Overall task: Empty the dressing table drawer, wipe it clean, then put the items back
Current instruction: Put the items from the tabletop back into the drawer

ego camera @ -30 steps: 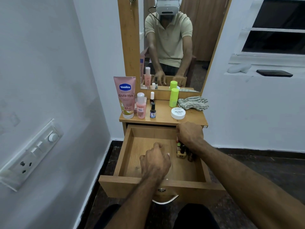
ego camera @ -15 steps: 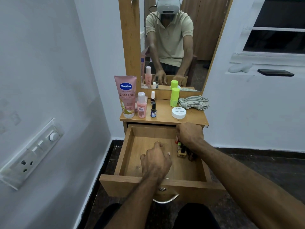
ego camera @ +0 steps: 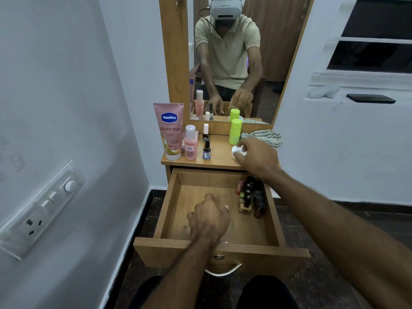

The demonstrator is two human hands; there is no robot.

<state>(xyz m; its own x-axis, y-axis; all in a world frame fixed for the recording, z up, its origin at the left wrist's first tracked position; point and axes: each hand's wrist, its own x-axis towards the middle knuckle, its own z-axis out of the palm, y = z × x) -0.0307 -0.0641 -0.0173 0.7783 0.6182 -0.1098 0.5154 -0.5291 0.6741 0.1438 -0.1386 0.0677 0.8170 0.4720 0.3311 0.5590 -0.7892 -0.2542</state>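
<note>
- Head view shows the drawer (ego camera: 169, 206) pulled fully out below the tabletop (ego camera: 220, 159), its wooden floor mostly bare.
- Small bottles (ego camera: 250, 197) stand clustered upright in the drawer's right rear corner, against the right wall.
- Right hand (ego camera: 256, 158) is raised over the tabletop with fingers curved over the white round jar (ego camera: 237, 150); whether it grips the jar or only touches it cannot be told.
- Left hand (ego camera: 209, 217) sits low inside the drawer, fingers curled; whether anything is held under it cannot be told.
- On the tabletop stand the Vaseline tube (ego camera: 170, 130), a pink bottle (ego camera: 190, 143), two nail polish bottles (ego camera: 206, 150), a green container (ego camera: 235, 131) and a striped cloth (ego camera: 265, 138).
- Judgement: the jar looks light, rigid and smooth; take it by the rim from above, fingers spread round the lid.
- Judgement: the small bottles are likely glass, top-heavy and easily toppled; lift each by the cap or neck, singly.
- Judgement: the cloth is soft and bunches readily.
</note>
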